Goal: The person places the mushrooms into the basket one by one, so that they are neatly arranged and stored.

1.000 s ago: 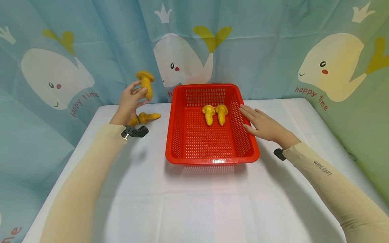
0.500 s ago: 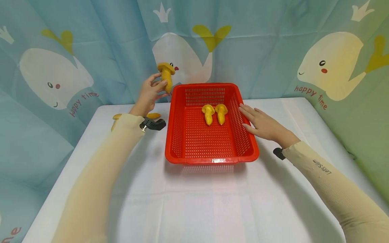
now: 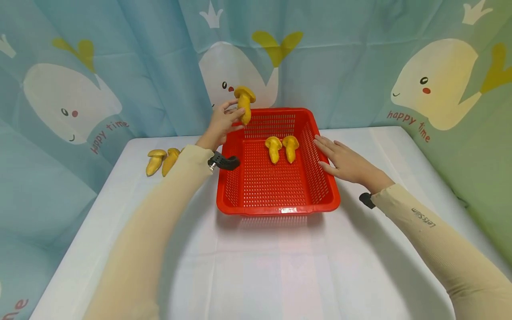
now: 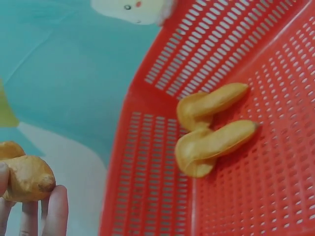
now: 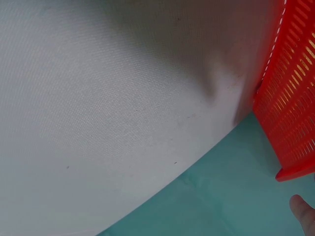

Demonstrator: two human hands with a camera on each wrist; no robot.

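Note:
My left hand point(image 3: 223, 122) grips a yellow toy mushroom point(image 3: 245, 105) by its stem, cap up, above the back left corner of the red plastic basket point(image 3: 278, 210). In the left wrist view the held mushroom point(image 4: 30, 178) shows its stem end between thumb and fingers. Two more yellow mushrooms point(image 3: 274, 150) lie side by side inside the basket, toward its back. At the basket's right rim rests my right hand point(image 3: 346, 162), fingers straight. Only a fingertip point(image 5: 301, 209) of that hand shows in the right wrist view, near the basket's side.
Two yellow mushrooms point(image 3: 156, 162) show on the white table point(image 3: 272, 271) left of the basket, with another partly hidden behind the left sleeve. A blue curtain point(image 3: 340, 66) with printed whales hangs close behind the table.
My left hand has carried the mushroom rightward, from over the table's left side to the basket's back left corner. Mushrooms behind the arm have come into view. The right hand stays put.

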